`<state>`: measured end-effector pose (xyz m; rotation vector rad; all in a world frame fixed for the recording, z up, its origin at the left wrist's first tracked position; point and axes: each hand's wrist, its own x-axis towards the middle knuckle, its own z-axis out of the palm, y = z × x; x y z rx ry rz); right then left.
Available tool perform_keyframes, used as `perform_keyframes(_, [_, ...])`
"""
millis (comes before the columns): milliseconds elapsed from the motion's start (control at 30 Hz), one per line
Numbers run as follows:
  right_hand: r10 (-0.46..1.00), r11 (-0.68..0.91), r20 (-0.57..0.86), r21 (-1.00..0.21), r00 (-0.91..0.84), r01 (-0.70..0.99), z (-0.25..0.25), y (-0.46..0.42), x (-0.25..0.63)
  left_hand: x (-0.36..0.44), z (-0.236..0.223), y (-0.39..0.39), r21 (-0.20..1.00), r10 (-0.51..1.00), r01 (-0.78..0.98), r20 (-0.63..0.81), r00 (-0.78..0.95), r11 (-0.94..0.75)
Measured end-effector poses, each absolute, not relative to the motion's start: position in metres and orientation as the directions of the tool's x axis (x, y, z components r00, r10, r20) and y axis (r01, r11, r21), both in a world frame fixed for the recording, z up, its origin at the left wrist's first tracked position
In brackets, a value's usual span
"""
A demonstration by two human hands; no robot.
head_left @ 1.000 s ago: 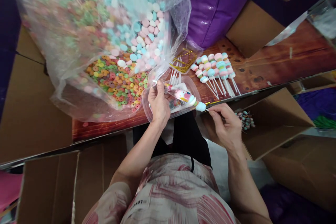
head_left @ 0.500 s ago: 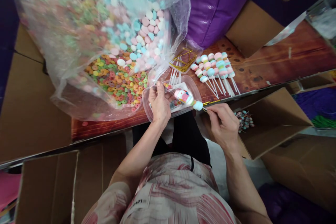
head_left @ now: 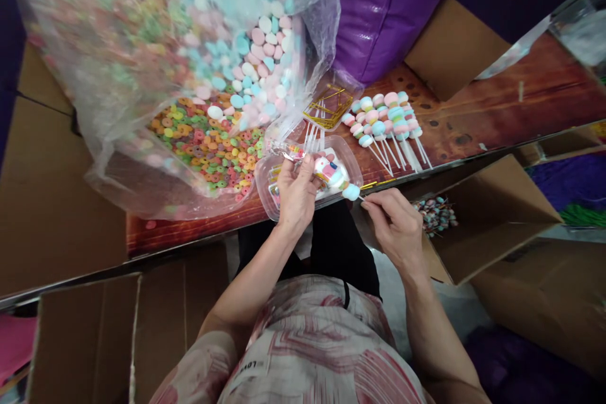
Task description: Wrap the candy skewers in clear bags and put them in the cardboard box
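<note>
A marshmallow skewer [head_left: 351,192] in pink, white and pale blue, with what looks like a clear wrapper over its upper part, lies slantwise between my hands. My left hand [head_left: 297,194] is closed around its upper end, thumb on top; the exact grip under the fingers is hidden. At the lower end, my right hand [head_left: 396,224] pinches the thin white stick. Both hands are over the table's front edge, the left above a clear plastic tub [head_left: 354,153] with small printed pieces inside. Gold twist ties [head_left: 370,185] lie just beyond the right hand.
A big clear bag [head_left: 118,170] of marshmallows and cereal rings covers the left of the table. Finished skewers [head_left: 391,115] lie in a row to the right, beside a small tray of gold ties [head_left: 331,107]. An open cardboard box [head_left: 502,221] stands below at right.
My left hand has slid right along the skewer, closing around its wrapped part. My right hand, still on the stick, has shifted slightly left. The view has drifted a little.
</note>
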<state>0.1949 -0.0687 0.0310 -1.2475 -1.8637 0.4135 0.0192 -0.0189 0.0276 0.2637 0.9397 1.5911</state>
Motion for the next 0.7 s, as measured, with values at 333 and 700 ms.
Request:
perform_keyframes(333, [0.91,0.4,0.391,-0.748,-0.136,0.53,0.031,-0.069,0.19,0.022,0.025,-0.022,0.69,0.934,-0.716,-0.314,-0.167,0.104])
perform_keyframes(700, [0.966,0.257,0.223,-0.879,-0.131,0.401,0.033,-0.071,0.181,0.022,0.027,-0.022,0.685,0.95,-0.712,-0.3,-0.083,0.155])
